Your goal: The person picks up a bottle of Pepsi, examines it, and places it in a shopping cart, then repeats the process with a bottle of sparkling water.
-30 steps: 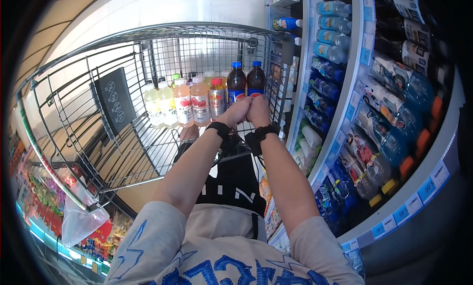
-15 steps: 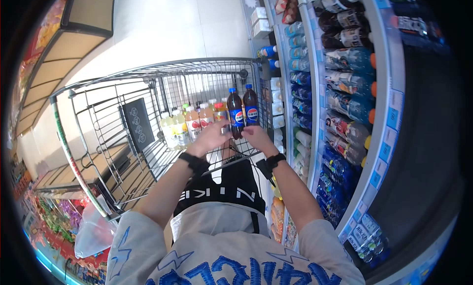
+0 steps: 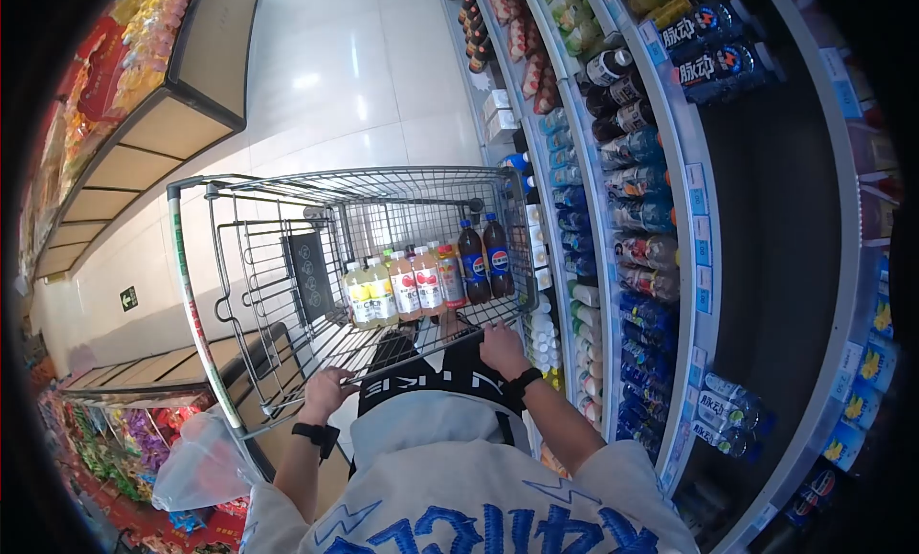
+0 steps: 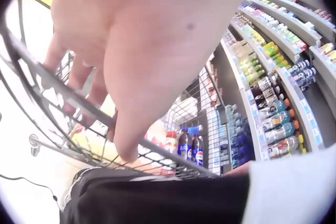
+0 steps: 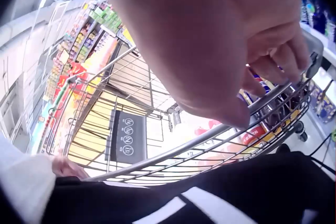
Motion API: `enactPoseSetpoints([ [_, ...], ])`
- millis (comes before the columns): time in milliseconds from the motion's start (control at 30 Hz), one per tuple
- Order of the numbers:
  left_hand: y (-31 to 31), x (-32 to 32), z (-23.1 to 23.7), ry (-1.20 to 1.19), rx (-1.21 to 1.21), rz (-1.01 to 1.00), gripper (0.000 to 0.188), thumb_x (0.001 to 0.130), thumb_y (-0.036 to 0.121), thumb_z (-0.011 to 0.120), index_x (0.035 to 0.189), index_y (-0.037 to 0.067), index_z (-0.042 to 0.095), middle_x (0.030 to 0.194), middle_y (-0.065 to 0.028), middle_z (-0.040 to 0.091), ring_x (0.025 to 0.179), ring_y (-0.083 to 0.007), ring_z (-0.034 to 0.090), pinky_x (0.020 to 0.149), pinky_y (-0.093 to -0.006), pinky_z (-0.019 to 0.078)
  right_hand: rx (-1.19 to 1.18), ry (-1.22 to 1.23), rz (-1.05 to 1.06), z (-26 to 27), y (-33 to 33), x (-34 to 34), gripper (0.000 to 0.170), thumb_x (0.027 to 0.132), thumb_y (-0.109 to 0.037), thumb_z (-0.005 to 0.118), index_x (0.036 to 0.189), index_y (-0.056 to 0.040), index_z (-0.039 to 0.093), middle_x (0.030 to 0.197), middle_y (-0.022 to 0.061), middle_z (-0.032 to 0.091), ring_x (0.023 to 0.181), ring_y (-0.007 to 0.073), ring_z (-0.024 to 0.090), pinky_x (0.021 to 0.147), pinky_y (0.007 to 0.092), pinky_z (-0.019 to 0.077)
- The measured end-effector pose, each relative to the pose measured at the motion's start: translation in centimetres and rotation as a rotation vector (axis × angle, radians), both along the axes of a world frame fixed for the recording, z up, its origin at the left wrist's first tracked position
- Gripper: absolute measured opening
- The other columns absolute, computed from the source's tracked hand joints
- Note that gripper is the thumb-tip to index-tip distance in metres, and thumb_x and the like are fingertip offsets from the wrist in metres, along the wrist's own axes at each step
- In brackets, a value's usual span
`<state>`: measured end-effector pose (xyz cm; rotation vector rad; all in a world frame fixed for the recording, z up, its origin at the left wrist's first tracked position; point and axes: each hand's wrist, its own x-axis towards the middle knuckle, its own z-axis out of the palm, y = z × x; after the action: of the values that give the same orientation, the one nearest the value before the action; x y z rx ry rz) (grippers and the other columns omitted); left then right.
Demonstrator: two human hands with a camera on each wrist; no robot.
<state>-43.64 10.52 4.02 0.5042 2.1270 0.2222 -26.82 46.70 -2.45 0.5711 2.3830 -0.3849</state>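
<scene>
Evidently, the left hand point(image 3: 327, 393) and right hand point(image 3: 504, 351) grip the near rim of the trolley point(image 5: 175, 152), a hold that would steady it; inside, two cola bottles point(image 3: 498, 260) stand upright beside the paler drinks point(image 3: 406, 290), packed close, likely propping one another.

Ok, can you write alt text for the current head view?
A person's left hand and right hand grip the near side of a wire shopping cart. Inside stand two dark cola bottles beside lighter-coloured drinks; store shelves of bottles line the picture's right side.
</scene>
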Motion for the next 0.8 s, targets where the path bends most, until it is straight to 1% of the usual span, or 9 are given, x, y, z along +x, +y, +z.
enactPoseSetpoints([
  [33, -0.2, 0.5, 0.2, 0.041, 0.043, 0.047, 0.032, 0.075, 0.037, 0.078, 0.099, 0.016, 0.073, 0.103, -0.0067, 0.070, 0.095, -0.0270, 0.066, 0.082, -0.0394, 0.0527, -0.166, -0.163, -0.156, 1.9, -0.1, -1.1, 0.041, 0.084, -0.024, 0.059, 0.111, 0.0070, 0.059, 0.109, 0.0293, 0.062, 0.109, 0.0347, 0.061, 0.093, 0.0424, 0.0490],
  [67, -0.3, 0.9, 0.3, 0.081, 0.086, 0.096, 0.028, 0.076, 0.036, 0.077, 0.097, 0.017, 0.074, 0.101, -0.0056, 0.070, 0.094, -0.0264, 0.067, 0.080, -0.0392, 0.0531, -0.157, -0.163, -0.149, 2.2, -0.2, -1.2, 0.041, 0.084, -0.024, 0.059, 0.111, 0.0070, 0.059, 0.109, 0.0293, 0.062, 0.109, 0.0347, 0.061, 0.093, 0.0424, 0.0490],
  [133, -0.7, 1.5, -0.4, 0.097, 0.092, 0.076, 0.025, 0.076, 0.035, 0.076, 0.094, 0.018, 0.074, 0.102, -0.0039, 0.069, 0.095, -0.0253, 0.066, 0.079, -0.0386, 0.0535, -0.441, -0.106, -0.239, 2.3, -0.3, -1.3, 0.051, 0.081, -0.023, 0.062, 0.120, 0.0102, 0.053, 0.113, 0.0334, 0.059, 0.112, 0.0389, 0.059, 0.097, 0.0420, 0.0475],
  [200, -0.9, 1.9, -1.3, 0.113, 0.096, 0.055, 0.023, 0.076, 0.035, 0.076, 0.092, 0.019, 0.074, 0.104, -0.0021, 0.069, 0.097, -0.0242, 0.066, 0.077, -0.0380, 0.0539, -0.446, -0.132, -0.225, 2.1, -0.2, -1.2, 0.060, 0.082, -0.025, 0.063, 0.127, 0.0105, 0.045, 0.120, 0.0327, 0.057, 0.113, 0.0410, 0.058, 0.098, 0.0411, 0.0470],
  [267, -1.2, 2.0, -2.1, 0.341, 0.200, -0.045, 0.016, 0.076, 0.032, 0.075, 0.086, 0.019, 0.074, 0.108, -0.0011, 0.069, 0.097, -0.0236, 0.066, 0.075, -0.0370, 0.0533, -0.456, -0.157, -0.219, 1.3, -0.3, -1.0, 0.069, 0.084, -0.028, 0.064, 0.134, 0.0107, 0.037, 0.128, 0.0321, 0.054, 0.114, 0.0431, 0.056, 0.099, 0.0401, 0.0464],
  [333, -1.2, 2.3, -2.6, 0.382, 0.182, -0.051, 0.019, 0.073, 0.034, 0.077, 0.084, 0.020, 0.073, 0.110, 0.0036, 0.066, 0.103, -0.0186, 0.062, 0.074, -0.0364, 0.0544, -0.485, -0.275, -0.213, 0.9, -0.2, -1.0, 0.078, 0.085, -0.028, 0.062, 0.143, 0.0106, 0.026, 0.140, 0.0317, 0.042, 0.128, 0.0394, 0.047, 0.107, 0.0376, 0.0401],
  [433, -1.1, 2.4, -3.6, 0.520, 0.262, -0.012, 0.019, 0.068, 0.032, 0.080, 0.077, 0.018, 0.070, 0.098, 0.0038, 0.067, 0.094, -0.0181, 0.063, 0.071, -0.0355, 0.0539, -0.495, -0.356, -0.208, 0.9, 0.2, -1.5, 0.084, 0.086, -0.027, 0.060, 0.147, 0.0095, 0.015, 0.150, 0.0292, 0.030, 0.137, 0.0362, 0.036, 0.113, 0.0354, 0.0330],
  [567, -1.1, 2.8, -4.4, 0.580, 0.300, 0.015, 0.016, 0.067, 0.028, 0.079, 0.075, 0.018, 0.069, 0.086, 0.0041, 0.065, 0.087, -0.0180, 0.063, 0.067, -0.0359, 0.0528, -0.422, -0.363, -0.173, 0.7, -0.7, -1.2, 0.084, 0.087, -0.025, 0.057, 0.149, 0.0073, 0.010, 0.153, 0.0263, 0.026, 0.139, 0.0357, 0.034, 0.115, 0.0346, 0.0294],
  [800, -0.4, 3.6, -5.0, 0.597, 0.252, 0.034, 0.017, 0.073, 0.033, 0.075, 0.076, 0.018, 0.069, 0.083, 0.0036, 0.065, 0.084, -0.0182, 0.064, 0.066, -0.0360, 0.0526, -0.391, -0.283, -0.115, -2.2, 0.6, -0.7, 0.083, 0.084, -0.015, 0.054, 0.149, 0.0067, 0.009, 0.153, 0.0282, 0.025, 0.139, 0.0365, 0.034, 0.114, 0.0351, 0.0318],
])
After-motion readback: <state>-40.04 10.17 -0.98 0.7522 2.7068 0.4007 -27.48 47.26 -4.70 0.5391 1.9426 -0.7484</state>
